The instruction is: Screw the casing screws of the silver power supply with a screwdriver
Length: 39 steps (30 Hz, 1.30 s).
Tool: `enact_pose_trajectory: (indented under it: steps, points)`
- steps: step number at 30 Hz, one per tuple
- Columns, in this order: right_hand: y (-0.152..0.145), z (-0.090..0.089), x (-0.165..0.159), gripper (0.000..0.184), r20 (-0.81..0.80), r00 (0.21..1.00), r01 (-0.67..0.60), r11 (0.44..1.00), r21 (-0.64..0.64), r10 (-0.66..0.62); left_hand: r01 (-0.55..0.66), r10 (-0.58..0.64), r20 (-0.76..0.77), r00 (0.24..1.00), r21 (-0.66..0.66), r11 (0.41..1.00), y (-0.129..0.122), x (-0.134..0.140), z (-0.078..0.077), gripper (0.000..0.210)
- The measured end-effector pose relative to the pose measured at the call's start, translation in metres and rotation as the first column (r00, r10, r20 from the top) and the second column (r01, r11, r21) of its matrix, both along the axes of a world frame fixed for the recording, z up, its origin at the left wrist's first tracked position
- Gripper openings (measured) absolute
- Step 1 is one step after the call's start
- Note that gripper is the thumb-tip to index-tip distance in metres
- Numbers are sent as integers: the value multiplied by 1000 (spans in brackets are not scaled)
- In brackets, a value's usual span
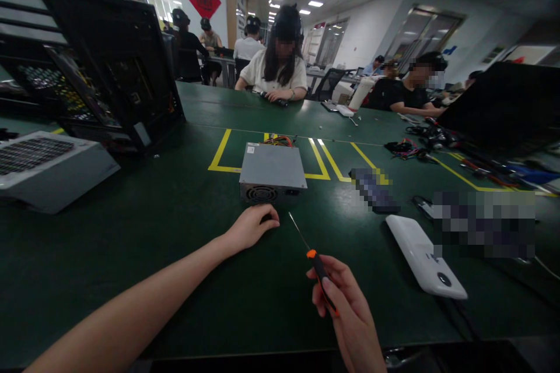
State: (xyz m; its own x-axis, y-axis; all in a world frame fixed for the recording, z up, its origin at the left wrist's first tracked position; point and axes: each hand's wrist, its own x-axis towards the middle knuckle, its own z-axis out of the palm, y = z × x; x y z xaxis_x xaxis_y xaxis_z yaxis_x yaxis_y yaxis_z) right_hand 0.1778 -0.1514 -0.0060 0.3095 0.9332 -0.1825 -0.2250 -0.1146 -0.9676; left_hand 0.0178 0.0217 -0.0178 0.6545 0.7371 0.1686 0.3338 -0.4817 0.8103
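A grey computer power supply (273, 166) lies on the green table, its fan grille and power socket facing me. Coloured cables (280, 140) come out at its far side. Just in front of the fan grille rests my left hand (250, 227), holding nothing, its thumb apart from the curled fingers. Whether its fingertips touch the power supply I cannot tell. In my right hand (345, 297) is a screwdriver (321, 271) with a black and orange handle. Its thin metal shaft points up and left toward the power supply, with the tip apart from the casing.
An open black computer case (144, 78) and another grey metal unit (56, 169) stand at left. Right of me lie a phone (375, 191), a white oblong device (424, 256) and tangled cables (406, 150). A person (280, 64) sits across the green table (175, 280).
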Motion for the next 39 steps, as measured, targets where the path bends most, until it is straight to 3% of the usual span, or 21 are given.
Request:
enact_pose_trajectory:
  steps: [2, 5, 8, 11, 15, 18, 23, 25, 28, 35, 39]
  points:
    - [-2, 1, -5, 35, -31, 999, -11, 1000, -20, 10, 0, 47, 180, 983, -251, 968, -1, 3, 1, 9]
    - [-5, 3, -15, 35, -93, 996, -2, 999, -32, -1, 99, 154, 392, 907, -552, 828, -5, 6, 4, 13]
    - [-6, 2, -22, 34, -140, 990, 2, 1000, -31, -6, 183, 258, 460, 850, -716, 674, -7, 7, 6, 17]
    - [-6, 0, -24, 34, -158, 987, -4, 1000, -25, 0, 239, 308, 486, 818, -774, 586, -7, 6, 5, 21]
    - [-6, -2, -24, 35, -154, 988, -8, 1000, -20, 5, 265, 319, 504, 803, -781, 566, -7, 6, 5, 28]
    - [-7, -1, -26, 36, -137, 991, 1, 1000, -30, -5, 265, 314, 513, 799, -768, 583, -7, 6, 8, 33]
    - [-7, 6, -28, 40, -220, 975, -42, 989, -142, 10, 275, 121, 521, 845, -617, 737, -7, 3, 17, 34]
    - [-7, 9, -28, 41, -299, 954, -84, 982, -170, 30, 303, 40, 498, 866, -588, 750, -9, 3, 20, 33]
    - [-6, 11, -30, 43, -380, 925, -101, 977, -189, 22, 322, 41, 503, 863, -612, 722, -13, 4, 21, 30]
    - [0, 13, -31, 41, -452, 883, 22, 972, -233, -129, 327, 212, 545, 811, -723, 609, -11, 7, 11, 43]
    - [14, 13, -25, 38, -480, 856, 104, 973, -204, -192, 298, 317, 533, 785, -772, 562, -7, 9, 9, 38]
